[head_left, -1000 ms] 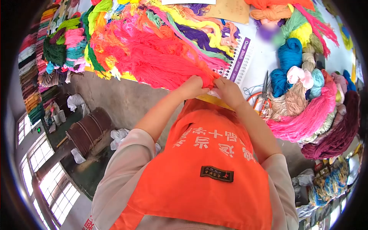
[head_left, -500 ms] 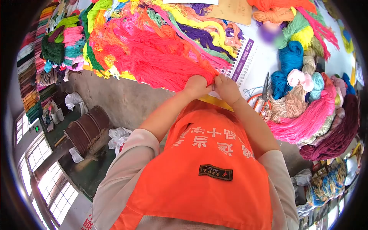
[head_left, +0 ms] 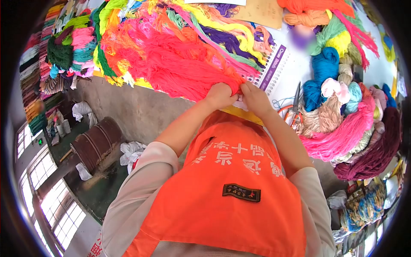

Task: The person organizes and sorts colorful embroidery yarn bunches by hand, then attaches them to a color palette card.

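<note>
A large hank of bright coral-red thread lies across the table toward its front edge. My left hand is closed around the near end of this hank, where the strands gather into a bundle. Just to its right, my right hand is closed in a pinch at the tip of the same bundle. Its fingertips almost meet my left hand, and what they pinch is hidden. Beyond my right hand lies a white punched card with a purple strip, partly covered by threads.
Scissors with orange handles lie right of my hands. Hanks of blue thread, pink thread and dark maroon thread crowd the right side. A brown cardboard piece lies at the back. A brown drum stands on the floor at left.
My right hand has shifted slightly, its fingers a little lower and more spread from the bundle's tip. My left hand keeps its hold on the thread.
</note>
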Action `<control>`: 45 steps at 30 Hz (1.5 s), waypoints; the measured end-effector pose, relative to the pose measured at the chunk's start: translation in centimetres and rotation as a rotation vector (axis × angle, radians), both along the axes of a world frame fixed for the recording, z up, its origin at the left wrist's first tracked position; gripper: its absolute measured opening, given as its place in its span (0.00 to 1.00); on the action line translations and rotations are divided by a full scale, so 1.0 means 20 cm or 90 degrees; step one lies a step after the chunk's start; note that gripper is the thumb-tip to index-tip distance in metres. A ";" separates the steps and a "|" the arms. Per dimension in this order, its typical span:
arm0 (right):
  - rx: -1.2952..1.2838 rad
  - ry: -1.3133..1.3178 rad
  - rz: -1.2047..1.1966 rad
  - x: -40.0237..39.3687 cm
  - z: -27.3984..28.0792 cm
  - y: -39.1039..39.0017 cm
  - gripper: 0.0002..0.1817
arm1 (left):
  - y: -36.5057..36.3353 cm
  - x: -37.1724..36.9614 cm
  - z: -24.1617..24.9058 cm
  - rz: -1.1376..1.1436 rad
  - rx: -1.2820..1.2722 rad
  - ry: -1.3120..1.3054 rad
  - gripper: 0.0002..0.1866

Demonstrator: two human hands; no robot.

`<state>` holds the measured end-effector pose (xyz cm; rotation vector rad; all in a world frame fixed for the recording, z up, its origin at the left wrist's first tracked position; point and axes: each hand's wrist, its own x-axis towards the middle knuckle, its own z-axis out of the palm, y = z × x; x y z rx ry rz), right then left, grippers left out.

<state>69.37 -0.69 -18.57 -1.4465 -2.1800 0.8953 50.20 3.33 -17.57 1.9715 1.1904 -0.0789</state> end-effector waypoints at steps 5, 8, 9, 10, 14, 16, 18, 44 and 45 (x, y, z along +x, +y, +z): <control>-0.017 0.010 -0.005 -0.01 0.00 0.00 0.11 | 0.00 0.01 0.00 -0.021 -0.030 0.061 0.17; -0.056 -0.016 -0.028 -0.02 0.01 0.02 0.12 | 0.03 0.01 0.05 -0.019 -0.068 -0.020 0.17; -0.071 -0.012 -0.056 -0.02 0.00 0.02 0.12 | 0.04 0.01 0.06 -0.021 -0.066 -0.023 0.17; -0.069 -0.013 -0.058 -0.02 -0.01 0.01 0.12 | 0.04 0.00 0.08 -0.006 -0.072 -0.071 0.15; -0.110 0.166 -0.239 -0.06 0.04 -0.10 0.09 | 0.00 -0.01 0.13 0.165 -0.340 -0.079 0.12; -0.144 0.280 -0.354 -0.05 0.12 -0.23 0.09 | -0.01 0.00 0.18 0.209 -0.390 -0.094 0.11; -0.658 0.482 -0.474 -0.04 0.18 -0.37 0.14 | -0.02 0.00 0.21 0.250 -0.442 -0.105 0.12; -0.620 0.677 -0.709 -0.30 0.31 -0.45 0.09 | 0.37 -0.50 0.80 0.203 -0.601 -0.370 0.27; -0.561 0.656 -0.714 -0.34 0.44 -0.42 0.08 | 0.33 -0.48 0.90 0.248 -0.739 -0.567 0.30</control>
